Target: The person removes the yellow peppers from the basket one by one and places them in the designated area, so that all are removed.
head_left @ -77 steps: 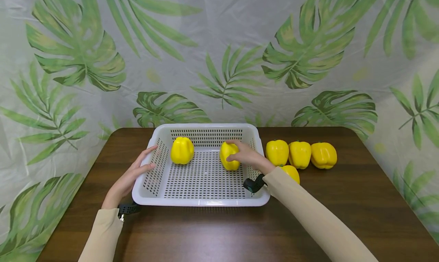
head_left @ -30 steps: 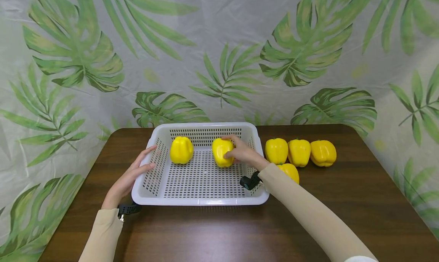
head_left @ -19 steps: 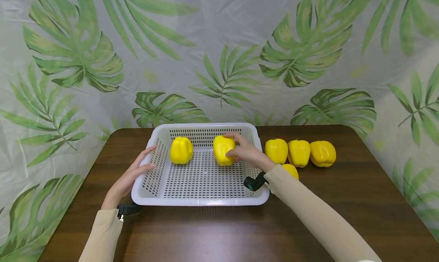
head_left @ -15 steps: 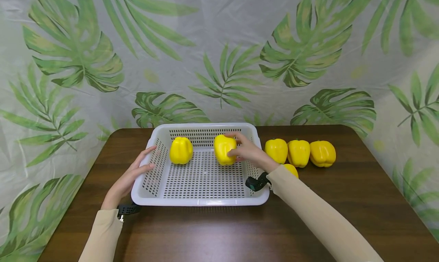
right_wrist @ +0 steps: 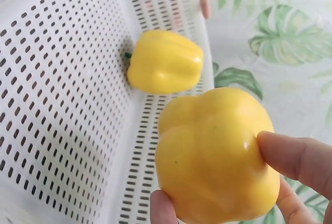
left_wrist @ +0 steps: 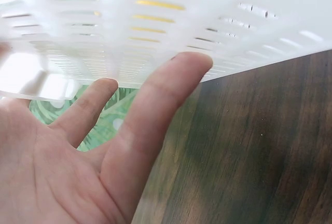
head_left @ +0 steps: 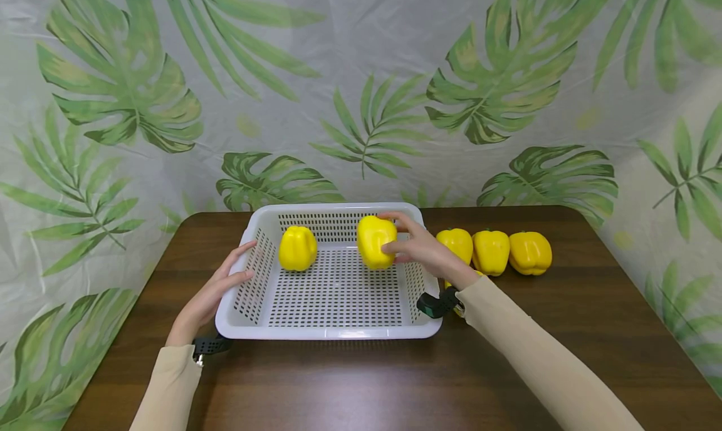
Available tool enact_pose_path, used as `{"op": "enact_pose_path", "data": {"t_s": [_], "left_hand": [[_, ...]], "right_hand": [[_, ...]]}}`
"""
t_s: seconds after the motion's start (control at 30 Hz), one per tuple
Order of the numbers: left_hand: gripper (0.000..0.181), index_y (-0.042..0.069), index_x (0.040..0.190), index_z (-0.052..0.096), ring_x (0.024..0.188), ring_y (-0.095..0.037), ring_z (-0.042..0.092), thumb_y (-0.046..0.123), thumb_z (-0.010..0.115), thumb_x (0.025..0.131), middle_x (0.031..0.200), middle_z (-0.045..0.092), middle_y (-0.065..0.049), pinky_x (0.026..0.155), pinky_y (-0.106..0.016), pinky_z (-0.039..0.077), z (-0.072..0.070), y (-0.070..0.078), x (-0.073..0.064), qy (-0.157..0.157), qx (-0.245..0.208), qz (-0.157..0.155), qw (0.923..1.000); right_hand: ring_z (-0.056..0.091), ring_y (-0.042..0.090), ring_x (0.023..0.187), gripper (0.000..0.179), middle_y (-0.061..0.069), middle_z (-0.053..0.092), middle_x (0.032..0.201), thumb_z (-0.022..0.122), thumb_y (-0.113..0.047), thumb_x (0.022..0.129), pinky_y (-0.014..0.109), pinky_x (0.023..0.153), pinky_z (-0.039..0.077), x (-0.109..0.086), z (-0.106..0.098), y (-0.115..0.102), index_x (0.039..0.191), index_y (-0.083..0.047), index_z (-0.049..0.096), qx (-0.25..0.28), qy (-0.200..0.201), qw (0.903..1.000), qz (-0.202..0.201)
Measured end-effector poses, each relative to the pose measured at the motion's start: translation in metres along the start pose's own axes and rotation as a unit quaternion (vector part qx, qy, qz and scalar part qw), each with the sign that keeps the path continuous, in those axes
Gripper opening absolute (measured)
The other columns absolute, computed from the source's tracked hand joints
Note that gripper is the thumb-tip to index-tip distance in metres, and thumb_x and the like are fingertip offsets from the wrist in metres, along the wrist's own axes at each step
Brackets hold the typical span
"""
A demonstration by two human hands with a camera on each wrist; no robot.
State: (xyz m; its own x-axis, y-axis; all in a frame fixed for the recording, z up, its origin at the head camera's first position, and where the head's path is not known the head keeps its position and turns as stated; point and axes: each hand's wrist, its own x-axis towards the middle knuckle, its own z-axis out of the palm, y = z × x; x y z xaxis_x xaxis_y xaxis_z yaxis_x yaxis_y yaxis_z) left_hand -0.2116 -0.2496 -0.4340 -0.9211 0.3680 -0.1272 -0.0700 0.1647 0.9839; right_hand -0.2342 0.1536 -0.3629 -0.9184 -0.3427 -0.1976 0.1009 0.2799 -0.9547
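The right hand (head_left: 418, 246) is pinching a pepper (head_left: 375, 242) between thumb and fingers, perhaps because it's too bulky to close round. That pepper is hanging in the basket's (head_left: 327, 333) right half, apparently off its floor. A second pepper (head_left: 297, 249) is sitting farther left inside. The left hand (head_left: 210, 294) is resting, fingers spread, against the basket's left side, likely steadying it. More peppers (head_left: 491, 254) are lying rightward on the bench (head_left: 350, 387).

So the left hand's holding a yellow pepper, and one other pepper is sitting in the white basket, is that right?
Not quite: the head view shows that the right hand is holding the yellow pepper; the left hand is at the basket's left side. One other pepper is sitting in the white basket.
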Motion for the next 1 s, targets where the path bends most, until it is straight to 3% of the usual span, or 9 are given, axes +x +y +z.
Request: {"op": "enact_pose_path", "data": {"t_s": [0.53,0.8,1.0], "left_hand": [[0.063,0.028,0.152,0.014,0.115,-0.051,0.042,0.024,0.048,0.099,0.151,0.014,-0.021,0.078,-0.055,0.051,0.0,0.0,0.0,0.001,0.0,0.001,1.0],[0.062,0.028,0.152,0.014,0.115,-0.05,0.043,0.023,0.047,0.099,0.151,0.014,-0.021,0.078,-0.055,0.051,0.0,0.0,-0.001,-0.001,-0.004,0.001,1.0],[0.063,0.028,0.152,0.013,0.116,-0.05,0.042,0.024,0.047,0.099,0.151,0.014,-0.02,0.079,-0.055,0.051,0.0,0.001,-0.001,-0.001,-0.004,-0.001,1.0]], "right_hand": [[0.05,0.039,0.116,0.065,0.021,0.026,0.146,0.065,-0.012,0.09,0.046,0.089,0.049,-0.025,-0.02,-0.008,0.146,-0.019,0.034,0.011,0.002,0.9989,-0.046],[0.048,0.038,0.117,0.065,0.021,0.03,0.143,0.066,-0.015,0.09,0.048,0.09,0.048,-0.037,-0.03,-0.004,0.147,-0.02,0.034,-0.002,0.009,0.9985,-0.053],[0.052,0.037,0.11,0.065,0.021,0.034,0.137,0.065,-0.015,0.09,0.046,0.088,0.049,-0.045,-0.037,0.0,0.146,-0.02,0.034,-0.007,0.021,0.9984,-0.053]]}}
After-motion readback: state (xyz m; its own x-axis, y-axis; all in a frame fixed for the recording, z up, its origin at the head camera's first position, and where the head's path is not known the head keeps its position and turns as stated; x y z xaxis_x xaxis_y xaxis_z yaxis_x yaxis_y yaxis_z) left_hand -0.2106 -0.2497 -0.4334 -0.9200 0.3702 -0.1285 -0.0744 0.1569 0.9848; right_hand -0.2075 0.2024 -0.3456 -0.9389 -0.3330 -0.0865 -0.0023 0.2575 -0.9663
